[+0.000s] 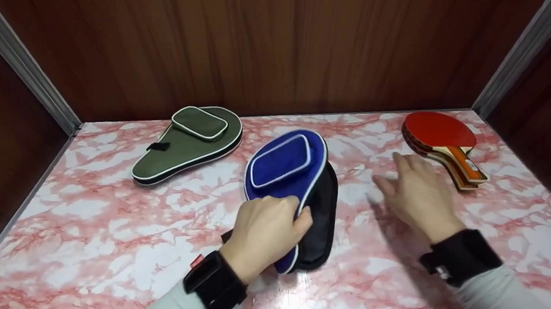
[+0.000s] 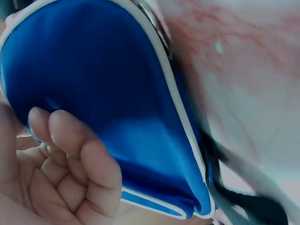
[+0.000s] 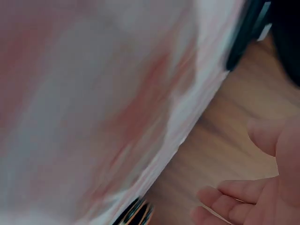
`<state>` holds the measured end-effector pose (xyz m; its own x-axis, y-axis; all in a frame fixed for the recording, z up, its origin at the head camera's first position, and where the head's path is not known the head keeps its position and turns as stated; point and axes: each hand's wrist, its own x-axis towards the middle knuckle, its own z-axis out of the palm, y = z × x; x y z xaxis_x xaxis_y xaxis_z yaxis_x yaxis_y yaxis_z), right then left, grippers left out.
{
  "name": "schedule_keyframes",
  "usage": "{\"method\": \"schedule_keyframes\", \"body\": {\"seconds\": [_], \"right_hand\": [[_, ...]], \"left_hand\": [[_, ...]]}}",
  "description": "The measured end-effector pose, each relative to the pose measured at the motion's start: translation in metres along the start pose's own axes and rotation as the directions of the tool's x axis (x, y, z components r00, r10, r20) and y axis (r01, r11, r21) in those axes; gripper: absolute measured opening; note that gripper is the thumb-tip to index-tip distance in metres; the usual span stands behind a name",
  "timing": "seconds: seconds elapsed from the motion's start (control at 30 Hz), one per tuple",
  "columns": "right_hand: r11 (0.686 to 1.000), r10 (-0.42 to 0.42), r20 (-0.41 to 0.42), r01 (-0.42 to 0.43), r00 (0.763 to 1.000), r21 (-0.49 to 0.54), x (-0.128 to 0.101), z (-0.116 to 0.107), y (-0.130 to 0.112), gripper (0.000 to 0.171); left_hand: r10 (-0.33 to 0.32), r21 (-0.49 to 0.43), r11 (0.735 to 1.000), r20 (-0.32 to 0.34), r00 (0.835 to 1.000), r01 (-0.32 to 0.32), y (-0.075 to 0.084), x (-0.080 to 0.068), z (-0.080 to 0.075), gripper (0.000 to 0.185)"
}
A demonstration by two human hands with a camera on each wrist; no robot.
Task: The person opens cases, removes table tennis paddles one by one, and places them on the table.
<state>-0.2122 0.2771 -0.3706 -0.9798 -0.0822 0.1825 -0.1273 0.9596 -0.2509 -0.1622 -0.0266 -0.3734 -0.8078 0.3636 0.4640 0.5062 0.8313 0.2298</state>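
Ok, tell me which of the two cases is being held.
The blue case: the left hand grips its narrower part. The green case lies farther left, near the back wall, with no hand on it.

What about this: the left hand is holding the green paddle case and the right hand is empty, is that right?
The colour's wrong: the head view shows the left hand holding the blue paddle case, and the right hand is empty.

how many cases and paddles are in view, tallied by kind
Cases: 2 (a green case and a blue case)
Paddles: 2 that show, stacked
Total: 4
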Motion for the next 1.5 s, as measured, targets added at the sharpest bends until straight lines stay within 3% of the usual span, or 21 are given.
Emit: {"method": "schedule_keyframes", "body": {"seconds": [0.27, 0.47, 0.53, 0.8, 0.97, 1.13, 1.2, 1.3, 1.43, 1.5], "right_hand": [[0.998, -0.051, -0.115, 0.054, 0.992, 0.018, -0.006, 0.010, -0.041, 0.075], [0.997, -0.075, -0.097, 0.077, 0.993, 0.019, -0.008, 0.009, -0.051, 0.072], [0.997, -0.072, -0.084, 0.074, 0.994, 0.026, -0.007, 0.009, -0.051, 0.073], [0.996, -0.077, -0.068, 0.080, 0.995, 0.046, -0.010, 0.013, -0.050, 0.072], [0.996, -0.076, -0.065, 0.079, 0.995, 0.044, -0.011, 0.015, -0.050, 0.073], [0.994, -0.090, -0.075, 0.093, 0.993, 0.049, -0.012, 0.016, -0.051, 0.073], [0.994, -0.096, -0.080, 0.100, 0.992, 0.045, -0.011, 0.017, -0.052, 0.073], [0.994, -0.099, -0.079, 0.102, 0.992, 0.043, -0.010, 0.017, -0.052, 0.073], [0.994, -0.095, -0.065, 0.099, 0.993, 0.047, -0.010, 0.016, -0.051, 0.073], [0.994, -0.093, -0.056, 0.096, 0.994, 0.048, -0.009, 0.015, -0.050, 0.073]], "left_hand": [[0.023, 0.084, 0.996, 0.100, 0.995, -0.032, 0.005, 0.002, 0.015, 0.039], [0.047, 0.140, 0.988, 0.163, 0.985, -0.070, 0.004, -0.006, 0.015, 0.023], [0.031, 0.163, 0.985, 0.196, 0.980, -0.064, 0.003, -0.007, 0.016, 0.027], [-0.078, 0.196, 0.981, 0.369, 0.926, 0.005, 0.005, -0.009, 0.017, 0.061], [-0.121, 0.164, 0.985, 0.444, 0.888, 0.052, 0.005, -0.010, 0.013, 0.065], [-0.141, 0.107, 0.989, 0.492, 0.859, 0.101, -0.008, -0.012, 0.005, 0.063], [-0.131, 0.089, 0.991, 0.491, 0.861, 0.100, -0.014, -0.013, 0.002, 0.063], [-0.103, 0.068, 0.994, 0.470, 0.877, 0.080, -0.021, -0.015, -0.002, 0.061], [-0.065, 0.057, 0.997, 0.430, 0.901, 0.044, -0.023, -0.015, -0.007, 0.061], [-0.060, 0.066, 0.997, 0.424, 0.904, 0.035, -0.023, -0.013, -0.009, 0.062]]}}
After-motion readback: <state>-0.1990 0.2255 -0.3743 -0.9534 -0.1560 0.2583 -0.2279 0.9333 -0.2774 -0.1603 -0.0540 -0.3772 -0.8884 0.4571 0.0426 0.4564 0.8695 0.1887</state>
